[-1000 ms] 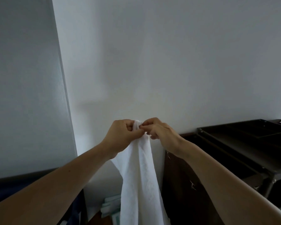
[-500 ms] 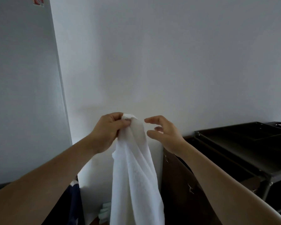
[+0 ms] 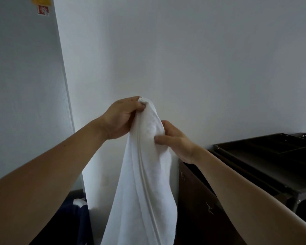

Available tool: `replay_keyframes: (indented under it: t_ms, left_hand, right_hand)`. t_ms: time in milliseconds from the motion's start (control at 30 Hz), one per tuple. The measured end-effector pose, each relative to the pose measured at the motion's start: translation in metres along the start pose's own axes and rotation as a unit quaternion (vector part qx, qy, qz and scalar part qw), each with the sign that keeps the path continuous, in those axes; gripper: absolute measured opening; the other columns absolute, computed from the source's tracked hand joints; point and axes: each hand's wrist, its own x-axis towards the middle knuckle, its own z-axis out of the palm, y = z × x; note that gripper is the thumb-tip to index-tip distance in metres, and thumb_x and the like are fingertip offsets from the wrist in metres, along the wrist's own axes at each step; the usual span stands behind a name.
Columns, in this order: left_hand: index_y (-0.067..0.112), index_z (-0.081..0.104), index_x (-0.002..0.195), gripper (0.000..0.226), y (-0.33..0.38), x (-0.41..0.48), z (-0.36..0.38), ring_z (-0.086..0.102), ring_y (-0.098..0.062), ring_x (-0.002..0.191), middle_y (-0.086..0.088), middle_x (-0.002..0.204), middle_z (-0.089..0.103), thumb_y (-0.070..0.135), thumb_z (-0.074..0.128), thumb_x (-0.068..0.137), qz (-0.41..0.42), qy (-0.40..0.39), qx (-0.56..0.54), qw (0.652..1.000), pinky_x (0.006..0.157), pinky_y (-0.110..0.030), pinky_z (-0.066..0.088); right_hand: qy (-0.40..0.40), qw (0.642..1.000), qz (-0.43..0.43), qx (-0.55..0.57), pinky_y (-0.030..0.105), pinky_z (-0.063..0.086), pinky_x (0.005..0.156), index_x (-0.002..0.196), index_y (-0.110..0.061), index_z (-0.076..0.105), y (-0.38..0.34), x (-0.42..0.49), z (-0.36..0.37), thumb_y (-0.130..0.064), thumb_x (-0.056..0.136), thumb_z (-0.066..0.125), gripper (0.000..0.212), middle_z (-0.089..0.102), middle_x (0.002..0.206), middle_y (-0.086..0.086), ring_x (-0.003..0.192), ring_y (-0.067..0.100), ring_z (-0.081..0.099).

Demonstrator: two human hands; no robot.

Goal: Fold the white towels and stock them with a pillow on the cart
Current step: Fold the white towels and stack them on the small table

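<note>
At the right edge stands a dark metal service cart [image 3: 290,190]. On its top sits a black divided tray [image 3: 279,147], whose compartments are too dark to tell what lies in them. A dark brown fabric bag [image 3: 198,200] hangs against the cart's near end. Its mouth opens just under the right wrist, and its inside is in shadow.

In the lower left corner a dark blue cloth bin [image 3: 81,220] holds a small heap of white cloth [image 3: 79,202] at its top.

A long white terry towel [image 3: 145,183] hangs in the air in front of a pale wall [image 3: 184,59], between the blue bin and the brown bag, apart from the cart. It is bunched lengthwise with a raised hem running down its middle, and its lower end runs out of view.

The left hand [image 3: 120,117] is the higher one. Its fingers are curled tight around the towel's top corner, which pokes out above the knuckles. The right hand [image 3: 175,138] sits just below and to the right, thumb and fingers pinching the towel's right edge, the cloth gathered between them. The two hands are close together but do not touch.

A red-and-white sticker [image 3: 43,10] sits high on the grey panel at left.
</note>
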Motion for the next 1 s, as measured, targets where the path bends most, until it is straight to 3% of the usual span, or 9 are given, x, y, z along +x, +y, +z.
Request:
replay_keyframes:
  t_ms: [167, 233, 333, 467, 567, 667, 800, 933, 1000]
  left_hand:
    - [0.013, 0.068, 0.090, 0.017, -0.002, 0.001, -0.026, 0.055, -0.018, 0.088, -0.004, 0.090, 0.061, 0.011, 0.052, 0.094, 0.036, 0.149, 0.118, 0.981, 0.081, -0.032, 0.041]
    - [0.021, 0.069, 0.078, 0.025, -0.001, 0.000, -0.037, 0.054, -0.016, 0.083, 0.000, 0.082, 0.061, 0.009, 0.053, 0.093, 0.048, 0.220, 0.132, 0.965, 0.076, -0.032, 0.040]
    - [0.023, 0.065, 0.067, 0.031, 0.001, 0.002, -0.048, 0.051, -0.011, 0.070, 0.007, 0.067, 0.056, 0.007, 0.053, 0.091, 0.061, 0.288, 0.112, 0.949, 0.065, -0.027, 0.040]
    - [0.021, 0.054, 0.068, 0.018, 0.001, 0.004, -0.059, 0.045, -0.012, 0.069, 0.006, 0.066, 0.049, 0.014, 0.054, 0.084, 0.077, 0.332, 0.113, 0.933, 0.061, -0.029, 0.035]
    - [0.025, 0.057, 0.059, 0.026, 0.003, 0.005, -0.063, 0.046, -0.013, 0.070, 0.009, 0.064, 0.050, 0.017, 0.055, 0.083, 0.083, 0.349, 0.101, 0.928, 0.062, -0.029, 0.036]
    - [0.028, 0.063, 0.061, 0.023, 0.006, 0.005, -0.067, 0.052, -0.013, 0.071, 0.010, 0.067, 0.056, 0.019, 0.056, 0.081, 0.090, 0.352, 0.098, 0.927, 0.062, -0.027, 0.041]
    - [0.021, 0.065, 0.078, 0.009, 0.008, 0.002, -0.086, 0.052, -0.018, 0.077, -0.001, 0.081, 0.057, 0.024, 0.056, 0.076, 0.084, 0.370, 0.156, 0.912, 0.062, -0.032, 0.039]
    - [0.015, 0.063, 0.084, 0.011, 0.004, -0.008, -0.128, 0.053, -0.021, 0.071, -0.002, 0.079, 0.059, 0.025, 0.059, 0.088, 0.052, 0.373, 0.282, 0.882, 0.060, -0.030, 0.038]
    - [0.014, 0.062, 0.088, 0.021, 0.003, -0.018, -0.145, 0.054, -0.019, 0.065, -0.001, 0.076, 0.061, 0.032, 0.058, 0.096, 0.017, 0.361, 0.392, 0.846, 0.058, -0.029, 0.039]
  right_hand:
    - [0.014, 0.970, 0.050, -0.237, 0.042, 0.060, 0.085, 0.100, -0.033, 0.070, 0.010, -0.017, -0.022, -0.046, 0.068, 0.085, 0.037, 0.074, 0.097, -0.007, 0.089, 0.012, 0.072]
    - [0.016, 0.958, 0.067, -0.277, 0.044, 0.058, 0.088, 0.111, -0.039, 0.064, 0.015, -0.027, -0.034, -0.035, 0.072, 0.088, 0.045, 0.073, 0.098, -0.009, 0.089, 0.011, 0.071]
    - [-0.024, 0.947, 0.079, -0.311, 0.036, 0.058, 0.089, 0.142, -0.049, 0.039, 0.021, -0.041, -0.039, -0.029, 0.076, 0.086, 0.083, 0.065, 0.109, -0.010, 0.093, 0.008, 0.068]
    - [-0.024, 0.946, 0.041, -0.321, 0.015, 0.053, 0.069, 0.115, -0.075, 0.039, 0.039, -0.059, -0.029, -0.031, 0.080, 0.080, 0.070, 0.062, 0.100, -0.020, 0.087, 0.001, 0.065]
    - [0.023, 0.937, 0.013, -0.348, 0.015, 0.044, 0.062, 0.090, -0.057, 0.056, 0.056, -0.069, -0.020, -0.037, 0.082, 0.076, 0.030, 0.062, 0.086, -0.029, 0.073, -0.002, 0.060]
    - [0.030, 0.931, 0.013, -0.363, 0.015, 0.042, 0.057, 0.069, -0.052, 0.060, 0.061, -0.071, -0.024, -0.041, 0.084, 0.074, 0.024, 0.060, 0.077, -0.032, 0.065, -0.005, 0.056]
    - [0.064, 0.919, 0.044, -0.387, 0.035, 0.055, 0.062, 0.081, -0.036, 0.061, 0.050, -0.064, -0.052, -0.047, 0.091, 0.064, 0.016, 0.069, 0.071, -0.012, 0.062, 0.006, 0.066]
    - [0.160, 0.890, -0.008, -0.427, 0.030, 0.050, 0.058, 0.081, -0.048, 0.057, 0.000, -0.032, -0.081, -0.055, 0.085, 0.067, 0.013, 0.066, 0.067, -0.026, 0.054, 0.003, 0.064]
    - [0.187, 0.873, -0.010, -0.450, 0.029, 0.049, 0.059, 0.079, -0.045, 0.058, -0.023, -0.010, -0.083, -0.054, 0.081, 0.071, 0.016, 0.066, 0.064, -0.021, 0.056, 0.005, 0.064]
